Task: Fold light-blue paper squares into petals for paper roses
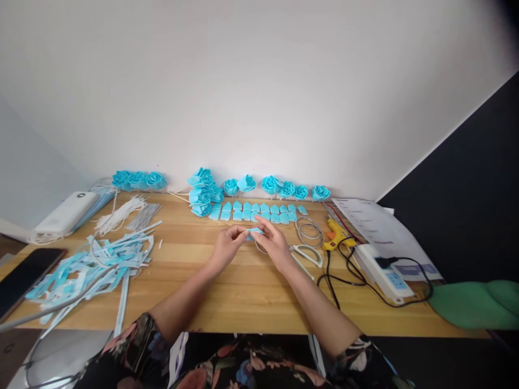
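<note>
Between my fingertips, over the middle of the table, is a small light-blue petal-shaped piece (255, 233). My left hand (230, 246) pinches its left side and my right hand (273, 243) its right side, the fingers partly hiding it. Just beyond my hands lie rows of similar blue petal pieces (247, 215) on the wood. White-handled scissors (310, 255) lie to the right of my right hand, their blades partly hidden by it. Behind the rows, blue flowers (287, 188) stand along the wall.
Left on the table (231, 302) are a heap of blue-white strips (97, 270), white cords (121, 215), grey wires (145, 215), a phone (28, 275) and a power bank (67, 213). Right are a wire coil (309, 231), yellow glue gun (339, 234), black cables, power strip (383, 273) and printed paper (377, 224).
</note>
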`<move>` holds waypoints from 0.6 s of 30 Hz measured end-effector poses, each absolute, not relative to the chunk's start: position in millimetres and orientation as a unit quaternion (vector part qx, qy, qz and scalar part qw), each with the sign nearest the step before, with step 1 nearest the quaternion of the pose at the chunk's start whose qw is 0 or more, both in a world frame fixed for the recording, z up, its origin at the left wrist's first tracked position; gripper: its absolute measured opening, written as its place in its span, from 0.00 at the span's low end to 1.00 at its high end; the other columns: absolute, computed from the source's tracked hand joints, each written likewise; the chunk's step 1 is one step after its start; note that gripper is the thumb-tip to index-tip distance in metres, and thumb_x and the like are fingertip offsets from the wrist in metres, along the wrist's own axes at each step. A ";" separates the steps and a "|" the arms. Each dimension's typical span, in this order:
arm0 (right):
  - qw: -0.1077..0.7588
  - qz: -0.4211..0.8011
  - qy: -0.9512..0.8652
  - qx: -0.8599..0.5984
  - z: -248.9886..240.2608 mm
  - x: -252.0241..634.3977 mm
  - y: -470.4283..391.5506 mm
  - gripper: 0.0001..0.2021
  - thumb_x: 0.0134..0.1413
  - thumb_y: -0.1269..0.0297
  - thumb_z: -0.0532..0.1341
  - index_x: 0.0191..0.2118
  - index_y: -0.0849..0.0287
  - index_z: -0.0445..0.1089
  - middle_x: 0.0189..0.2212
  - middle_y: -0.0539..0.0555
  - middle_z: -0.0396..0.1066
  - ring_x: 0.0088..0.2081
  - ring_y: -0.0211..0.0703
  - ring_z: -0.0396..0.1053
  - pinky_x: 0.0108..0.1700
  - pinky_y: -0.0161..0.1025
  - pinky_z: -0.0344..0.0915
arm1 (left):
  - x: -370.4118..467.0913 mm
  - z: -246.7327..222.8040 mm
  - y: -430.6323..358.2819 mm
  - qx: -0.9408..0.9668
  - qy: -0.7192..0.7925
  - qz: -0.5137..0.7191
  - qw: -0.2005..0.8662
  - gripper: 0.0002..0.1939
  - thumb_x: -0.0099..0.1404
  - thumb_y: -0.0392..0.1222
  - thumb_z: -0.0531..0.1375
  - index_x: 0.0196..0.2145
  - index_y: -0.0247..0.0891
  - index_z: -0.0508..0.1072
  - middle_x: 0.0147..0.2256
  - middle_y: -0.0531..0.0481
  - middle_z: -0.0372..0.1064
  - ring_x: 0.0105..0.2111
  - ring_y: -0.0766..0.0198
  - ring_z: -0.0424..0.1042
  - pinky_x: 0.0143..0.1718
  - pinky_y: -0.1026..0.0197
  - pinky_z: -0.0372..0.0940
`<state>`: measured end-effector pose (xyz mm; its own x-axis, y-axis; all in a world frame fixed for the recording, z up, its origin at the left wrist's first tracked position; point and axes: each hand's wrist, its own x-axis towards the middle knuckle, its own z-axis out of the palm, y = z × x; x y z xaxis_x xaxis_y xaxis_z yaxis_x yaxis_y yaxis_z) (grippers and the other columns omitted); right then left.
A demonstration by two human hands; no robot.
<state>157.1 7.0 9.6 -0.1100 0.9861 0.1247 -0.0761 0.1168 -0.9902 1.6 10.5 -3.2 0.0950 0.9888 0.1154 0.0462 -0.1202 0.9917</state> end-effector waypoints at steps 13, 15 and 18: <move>0.529 0.482 -0.545 -0.437 9.8 160.0 9.8 0.20 0.47 0.63 0.64 0.49 0.57 0.68 0.29 0.48 0.69 0.31 0.37 0.65 0.37 0.35 0.62 | -2.9 0.8 12.8 0.556 0.475 0.482 0.483 0.14 0.57 0.49 0.59 0.25 0.34 0.70 0.21 0.55 0.63 0.23 0.69 0.61 0.27 0.66 0.55; 0.527 0.485 -0.544 -0.437 10.8 160.3 10.0 0.20 0.48 0.63 0.64 0.49 0.57 0.68 0.29 0.48 0.69 0.32 0.37 0.66 0.37 0.36 0.63 | -3.8 1.5 13.2 0.542 0.467 0.482 0.506 0.14 0.57 0.49 0.60 0.26 0.34 0.71 0.21 0.55 0.64 0.24 0.68 0.62 0.29 0.65 0.57; 0.524 0.484 -0.546 -0.439 10.4 160.1 9.9 0.20 0.48 0.62 0.63 0.49 0.58 0.68 0.29 0.49 0.69 0.32 0.38 0.66 0.37 0.36 0.63 | -3.2 -0.7 13.4 0.519 0.430 0.479 0.562 0.14 0.59 0.50 0.59 0.27 0.34 0.71 0.22 0.53 0.67 0.25 0.67 0.64 0.32 0.64 0.60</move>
